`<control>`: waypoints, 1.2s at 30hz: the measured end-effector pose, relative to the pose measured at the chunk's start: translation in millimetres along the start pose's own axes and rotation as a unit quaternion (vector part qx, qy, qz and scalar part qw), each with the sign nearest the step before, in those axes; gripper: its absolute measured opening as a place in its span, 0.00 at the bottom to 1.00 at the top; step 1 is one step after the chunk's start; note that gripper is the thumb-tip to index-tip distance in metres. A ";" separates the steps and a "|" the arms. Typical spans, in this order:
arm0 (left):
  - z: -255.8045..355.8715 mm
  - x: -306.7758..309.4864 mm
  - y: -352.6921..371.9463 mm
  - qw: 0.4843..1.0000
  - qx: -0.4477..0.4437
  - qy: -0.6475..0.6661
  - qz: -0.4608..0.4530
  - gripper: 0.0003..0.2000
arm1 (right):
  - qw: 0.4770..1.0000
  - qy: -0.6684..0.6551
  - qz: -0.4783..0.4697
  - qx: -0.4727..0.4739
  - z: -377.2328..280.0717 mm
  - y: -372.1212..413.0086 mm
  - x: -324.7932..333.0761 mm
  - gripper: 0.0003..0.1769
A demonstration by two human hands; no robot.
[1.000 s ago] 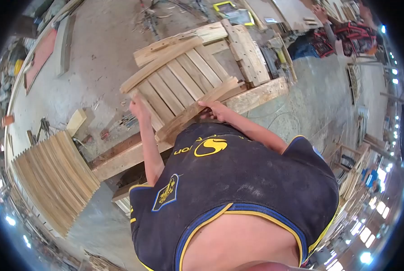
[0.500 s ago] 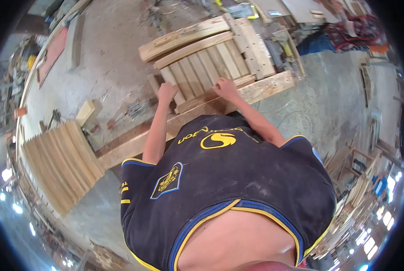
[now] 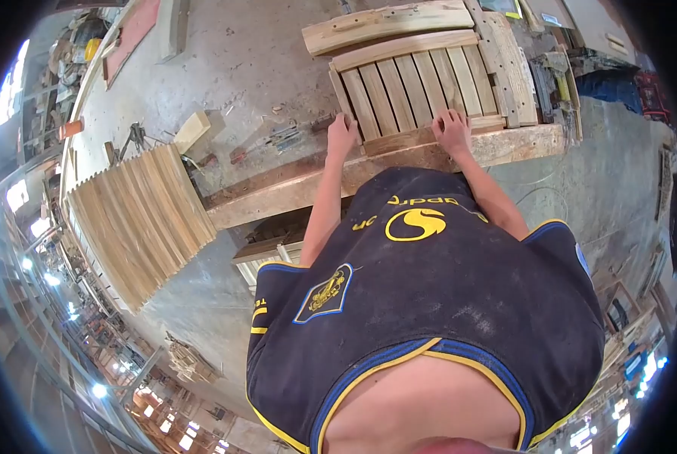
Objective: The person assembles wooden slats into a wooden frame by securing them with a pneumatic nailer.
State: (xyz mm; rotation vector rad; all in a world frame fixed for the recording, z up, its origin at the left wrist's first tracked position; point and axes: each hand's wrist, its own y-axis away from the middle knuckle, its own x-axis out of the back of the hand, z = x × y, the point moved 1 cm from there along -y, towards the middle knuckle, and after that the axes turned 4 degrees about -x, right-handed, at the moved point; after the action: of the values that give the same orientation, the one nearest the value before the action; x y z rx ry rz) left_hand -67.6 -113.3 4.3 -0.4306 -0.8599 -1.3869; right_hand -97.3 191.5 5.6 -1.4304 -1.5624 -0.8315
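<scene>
Flat, fingers spread, the right hand (image 3: 453, 129) presses the panel (image 3: 418, 79) at its lower rail; the left hand (image 3: 341, 135) curls on the 7 o'clock corner, clamped or not I cannot tell. It lies on the bench (image 3: 278, 191) at 12 o'clock, probably pinned against sliding. At 9 o'clock: slats (image 3: 138, 219).

The view comes from a camera worn on the person's head, facing forward and steeply down along the body. Its wide, round lens bends the scene (dark corners ring the picture). Nearest, filling the lower half, is the person's dark shirt (image 3: 429, 303). Farther out, at arm's length, the left hand (image 3: 342, 135) and right hand (image 3: 453, 129) meet a slatted wooden panel (image 3: 414, 83) on the workbench (image 3: 293, 189). The concrete floor (image 3: 580, 181) and a stack of slats (image 3: 138, 219) sit toward the rim.
</scene>
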 end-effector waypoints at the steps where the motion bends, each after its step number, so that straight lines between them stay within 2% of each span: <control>1: 7.5 -1.1 -3.0 1.000 0.008 0.019 -0.020 0.13 | 1.000 0.002 0.000 -0.003 1.1 0.4 -0.2 0.08; 2: 14.3 0.3 -5.8 0.999 0.039 0.009 -0.023 0.14 | 1.000 0.007 -0.004 -0.002 1.8 2.1 1.0 0.08; 6: 5.6 15.4 -5.6 0.997 0.030 0.029 -0.065 0.14 | 1.000 0.015 -0.012 -0.005 -0.6 -2.0 3.9 0.09; 8: 6.9 44.7 2.8 0.996 0.041 0.019 0.079 0.15 | 1.000 0.017 -0.019 -0.016 -2.7 -2.1 1.3 0.09; 9: -18.7 56.4 1.2 0.976 0.082 -0.040 0.198 0.14 | 0.999 0.022 -0.018 -0.015 -3.2 -3.9 0.2 0.08; 10: -45.5 74.1 3.2 0.944 0.121 -0.044 0.303 0.14 | 0.999 0.029 -0.018 -0.020 -2.0 -2.3 0.0 0.08; 11: -88.8 87.8 -1.7 0.896 0.223 -0.126 0.362 0.16 | 0.999 0.030 0.004 -0.021 -0.6 -1.3 -4.7 0.08; 12: -122.4 102.7 2.6 0.844 0.249 -0.140 0.453 0.22 | 0.999 0.036 0.019 -0.021 2.2 1.1 -8.8 0.08; 13: -132.2 121.2 2.7 0.780 0.417 0.034 0.465 0.28 | 0.999 0.028 0.014 -0.021 1.7 2.5 -5.9 0.08; 14: -178.0 122.7 1.0 0.787 0.232 0.233 0.522 0.31 | 1.000 0.018 0.013 -0.019 -0.9 1.2 -1.8 0.08; 15: -227.1 136.7 -5.9 0.772 0.265 0.389 0.427 0.33 | 1.000 0.022 0.000 -0.019 -0.4 1.0 -0.5 0.09; 16: -252.6 145.1 -11.5 0.731 0.290 0.529 0.318 0.37 | 0.999 0.024 -0.012 -0.019 0.2 -1.2 -0.7 0.11; 17: -242.9 145.6 -12.9 0.735 0.293 0.532 0.303 0.37 | 0.999 0.032 -0.010 -0.032 1.5 -2.3 -1.0 0.11; 19: -208.0 161.5 -7.2 0.557 0.396 0.607 0.405 0.41 | 1.000 0.005 0.006 -0.010 3.7 0.3 -3.5 0.10; 21: -171.2 162.4 19.7 0.473 0.322 0.671 0.472 0.44 | 1.000 -0.001 0.005 -0.017 4.2 4.3 -3.8 0.10; 23: -135.6 172.0 45.4 0.616 0.230 0.655 0.372 0.43 | 1.000 0.003 -0.003 -0.021 3.9 -0.5 -1.3 0.10; 24: -103.0 169.6 39.5 0.619 0.234 0.654 0.367 0.43 | 1.000 -0.003 -0.005 -0.019 4.2 -0.8 -0.6 0.10; 25: -64.9 171.2 33.4 0.738 0.194 0.581 0.285 0.38 | 1.000 -0.002 -0.012 -0.025 3.8 -0.4 -0.5 0.10; 26: -43.9 168.0 30.8 0.833 0.151 0.494 0.198 0.34 | 1.000 -0.001 -0.009 -0.021 2.8 -1.7 1.4 0.10; 27: -48.2 158.6 28.3 0.831 0.161 0.492 0.201 0.34 | 1.000 -0.001 -0.007 -0.013 2.9 -2.7 2.5 0.10; 28: -53.5 148.9 18.3 0.937 0.122 0.319 0.069 0.27 | 1.000 -0.006 -0.006 -0.019 2.8 -2.6 0.4 0.09; 29: -59.9 142.3 5.4 0.987 0.070 0.128 -0.072 0.22 | 1.000 -0.007 -0.008 -0.020 0.9 -4.2 -1.8 0.09; 30: -27.7 147.7 -12.2 0.986 0.060 -0.098 -0.120 0.14 | 0.999 -0.001 -0.022 -0.028 0.0 -3.8 -2.5 0.09; 31: -31.4 141.1 -19.4 0.987 0.054 -0.092 -0.123 0.14 | 0.999 0.009 -0.036 -0.035 2.0 -2.6 0.6 0.09; 33: -34.9 126.2 -23.0 0.988 -0.009 0.009 -0.152 0.13 | 0.998 0.019 -0.043 -0.042 1.2 -1.8 3.6 0.10; 34: -30.7 123.8 -23.2 0.992 0.000 0.016 -0.122 0.13 | 0.997 0.012 -0.063 -0.043 -0.6 -3.8 5.3 0.10; 35: -25.6 122.5 -28.9 0.980 0.078 0.069 -0.170 0.13 | 0.993 -0.018 -0.104 -0.046 -3.2 -8.5 13.2 0.10; 36: -18.7 112.6 -42.2 0.959 0.145 0.137 -0.203 0.13 | 0.999 0.042 -0.012 -0.007 -2.6 -3.3 7.5 0.13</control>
State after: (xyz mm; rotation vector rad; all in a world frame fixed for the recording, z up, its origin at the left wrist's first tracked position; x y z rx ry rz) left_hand -108.0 -209.6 66.7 0.1751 -0.9350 -1.6150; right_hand -100.1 192.0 13.7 -1.3715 -1.5172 -0.9068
